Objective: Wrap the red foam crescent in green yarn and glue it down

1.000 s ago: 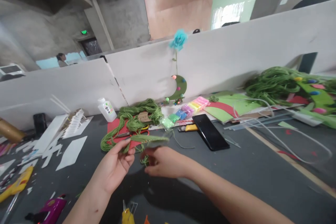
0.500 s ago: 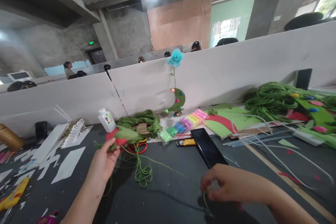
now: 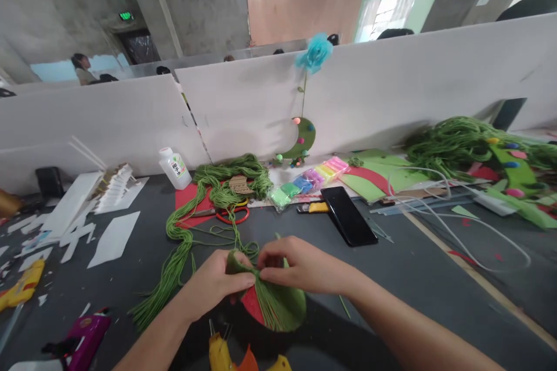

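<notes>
A curved green felt piece [image 3: 289, 307] with a red patch [image 3: 253, 304] is held low in front of me. Green yarn strands [image 3: 270, 308] fan down across it. My left hand [image 3: 221, 278] pinches its upper left edge, thumb on top. My right hand [image 3: 298, 264] has its fingers closed at the point where the strands gather, touching the felt; the exact pinch is partly hidden. From there a strand runs back to a green yarn skein [image 3: 250, 165], whose loose tail [image 3: 167, 278] spreads left of my left hand.
A yellow glue gun [image 3: 220, 351] lies just below the felt. Nearby are red-handled scissors [image 3: 235, 215], a black phone [image 3: 348, 215], a yellow utility knife [image 3: 315, 207], a white bottle [image 3: 174, 168] and a purple tool [image 3: 89, 336]. A white partition [image 3: 369, 93] stands behind.
My hands were wide apart, the right one blurred near a thin strand's end. Both have come together over the felt piece, and the view has tilted down, showing the yellow glue gun.
</notes>
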Available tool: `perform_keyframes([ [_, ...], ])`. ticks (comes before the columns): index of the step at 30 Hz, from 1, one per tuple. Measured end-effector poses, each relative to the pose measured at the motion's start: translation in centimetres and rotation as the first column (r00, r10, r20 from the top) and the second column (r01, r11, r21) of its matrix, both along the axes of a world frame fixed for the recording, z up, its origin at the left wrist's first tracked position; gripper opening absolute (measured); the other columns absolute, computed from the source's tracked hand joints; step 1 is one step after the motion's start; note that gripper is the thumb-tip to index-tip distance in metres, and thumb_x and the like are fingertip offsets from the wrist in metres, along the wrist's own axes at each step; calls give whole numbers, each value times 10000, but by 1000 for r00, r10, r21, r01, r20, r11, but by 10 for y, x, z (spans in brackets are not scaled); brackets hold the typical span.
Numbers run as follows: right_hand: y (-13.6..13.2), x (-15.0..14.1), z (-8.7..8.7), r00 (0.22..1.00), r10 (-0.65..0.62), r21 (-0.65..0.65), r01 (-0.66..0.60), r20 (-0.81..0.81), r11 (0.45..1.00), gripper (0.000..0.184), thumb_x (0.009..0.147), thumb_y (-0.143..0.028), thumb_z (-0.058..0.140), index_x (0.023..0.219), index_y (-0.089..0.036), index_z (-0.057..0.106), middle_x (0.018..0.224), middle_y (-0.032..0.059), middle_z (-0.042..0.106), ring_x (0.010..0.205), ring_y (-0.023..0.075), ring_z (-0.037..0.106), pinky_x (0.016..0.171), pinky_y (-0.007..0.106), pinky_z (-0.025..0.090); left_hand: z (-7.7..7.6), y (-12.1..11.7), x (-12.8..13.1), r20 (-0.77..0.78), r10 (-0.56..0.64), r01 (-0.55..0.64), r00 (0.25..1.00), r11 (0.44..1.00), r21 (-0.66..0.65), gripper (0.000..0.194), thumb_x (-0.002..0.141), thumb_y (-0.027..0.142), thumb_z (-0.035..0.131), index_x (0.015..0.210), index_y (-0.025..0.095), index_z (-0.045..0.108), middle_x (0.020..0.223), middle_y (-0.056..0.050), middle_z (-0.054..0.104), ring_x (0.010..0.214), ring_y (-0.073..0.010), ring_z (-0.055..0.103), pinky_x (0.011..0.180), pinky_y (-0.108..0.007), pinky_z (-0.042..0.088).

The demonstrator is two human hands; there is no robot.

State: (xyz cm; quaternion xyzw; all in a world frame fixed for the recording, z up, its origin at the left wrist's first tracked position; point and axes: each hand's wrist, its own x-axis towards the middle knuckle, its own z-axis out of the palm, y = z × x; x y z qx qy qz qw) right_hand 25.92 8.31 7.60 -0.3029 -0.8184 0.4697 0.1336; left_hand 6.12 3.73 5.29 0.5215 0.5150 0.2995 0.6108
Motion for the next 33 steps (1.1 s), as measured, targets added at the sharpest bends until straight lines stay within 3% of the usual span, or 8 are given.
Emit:
perform_keyframes([
  [5,-2,-5,-11,998,-40,-68,43,46,997,130,777,-252,549,799,-152,629,649,-32,527,589,90,427,533,193,326,-6,5,-6,-3,-85,85,996,996,-17,132,723,255,632,684,135,593,545,50,479,497,-98,443,526,-234,395],
  [18,-6,-6,2,992,-123,-143,123,4,982,23,675,-144,519,666,-164,526,561,-65,422,535,71,354,481,180,268,22,16,0,-15,-252,252,968,968,6,142,738,264,625,662,147,598,557,46,485,518,-110,460,552,-245,400],
  [24,0,-4,6,986,-156,-157,145,-58,977,22,703,-151,514,684,-162,519,594,-56,425,557,73,365,494,186,273,33,27,4,1,-229,228,974,973,34,121,733,264,644,686,156,617,604,30,527,569,-121,483,568,-238,400],
  [28,3,-3,6,972,-174,-263,129,-155,956,87,741,-221,540,688,-158,511,591,-59,401,543,71,327,495,200,253,36,28,3,28,-177,175,984,983,49,145,735,295,664,727,153,642,677,13,561,660,-132,500,637,-232,408],
  [33,5,-3,4,856,-346,-437,162,-383,885,166,725,-274,591,687,-173,465,607,-57,392,554,79,320,519,209,247,38,21,2,269,-102,105,958,994,3,246,806,391,579,757,154,627,666,-10,589,578,-120,517,567,-226,427],
])
